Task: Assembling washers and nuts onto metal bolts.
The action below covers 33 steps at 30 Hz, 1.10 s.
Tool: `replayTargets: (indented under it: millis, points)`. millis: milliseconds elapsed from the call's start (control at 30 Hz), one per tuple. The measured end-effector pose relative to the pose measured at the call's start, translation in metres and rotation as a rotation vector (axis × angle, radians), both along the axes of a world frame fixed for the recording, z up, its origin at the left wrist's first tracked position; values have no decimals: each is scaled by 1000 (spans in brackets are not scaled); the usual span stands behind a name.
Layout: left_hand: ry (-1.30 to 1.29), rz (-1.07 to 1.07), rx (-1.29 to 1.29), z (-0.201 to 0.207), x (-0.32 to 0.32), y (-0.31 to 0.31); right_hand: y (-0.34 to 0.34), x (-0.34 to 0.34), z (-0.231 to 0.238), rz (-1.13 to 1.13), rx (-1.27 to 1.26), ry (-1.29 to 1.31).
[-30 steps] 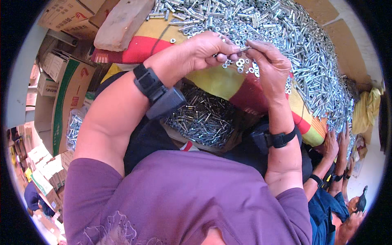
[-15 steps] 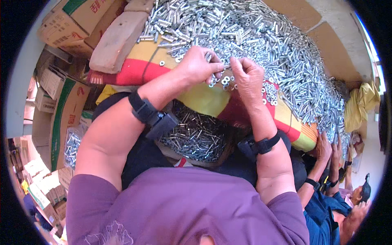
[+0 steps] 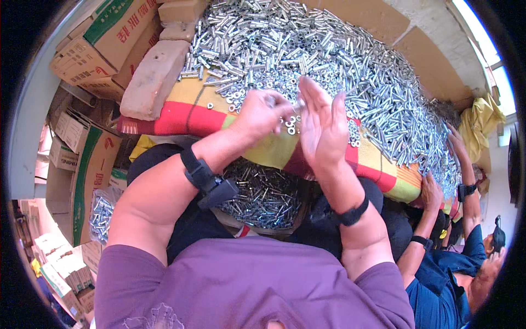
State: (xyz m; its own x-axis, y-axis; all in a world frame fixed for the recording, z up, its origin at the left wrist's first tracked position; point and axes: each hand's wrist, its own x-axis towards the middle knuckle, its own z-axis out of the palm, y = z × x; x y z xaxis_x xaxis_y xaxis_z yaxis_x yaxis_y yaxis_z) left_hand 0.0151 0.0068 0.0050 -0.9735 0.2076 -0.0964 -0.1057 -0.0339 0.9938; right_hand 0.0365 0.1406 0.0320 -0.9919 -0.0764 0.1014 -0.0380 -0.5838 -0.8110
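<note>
My left hand is curled and slightly blurred over the front edge of a heap of metal parts. A shiny metal sleeve shows between its fingers, partly hidden. Facing it, my right hand is held flat, fingers stretched upward and palm turned left. Something small and bright lies between the two hands, too blurred to name. Below the fingers are loose washers, with more washers beside the right wrist. Behind them spreads the heap of metal sleeves.
A checked cloth covers the near edge, weighted by a brick. Under it, a container holds bolts. Cardboard boxes and a plastic bag of bolts stand left. At right, co-workers' hands reach into the heap.
My right hand has gone from a pinch to flat with fingers stretched. My left hand has dropped slightly nearer and to the left. A co-worker's arm at right now reaches farther up the heap.
</note>
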Motion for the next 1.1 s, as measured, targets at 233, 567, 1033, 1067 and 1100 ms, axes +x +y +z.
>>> replayTargets:
  millis: [233, 567, 1033, 1067, 1100]
  points:
    - [-136, -493, -265, 17, -5, -37, 34, -11, -30, -233, 902, 253]
    - [-482, -180, 427, -13, -20, -51, 34, -20, -34, -116, 1944, 507]
    - [4, -57, -232, -27, 1, -22, 37, -19, -35, -145, 1651, 577]
    - [12, -54, -239, -27, 2, -19, 41, -17, -35, -146, 1654, 576]
    - [13, -55, -238, -22, 4, -18, 44, -15, -32, -30, 1321, 291]
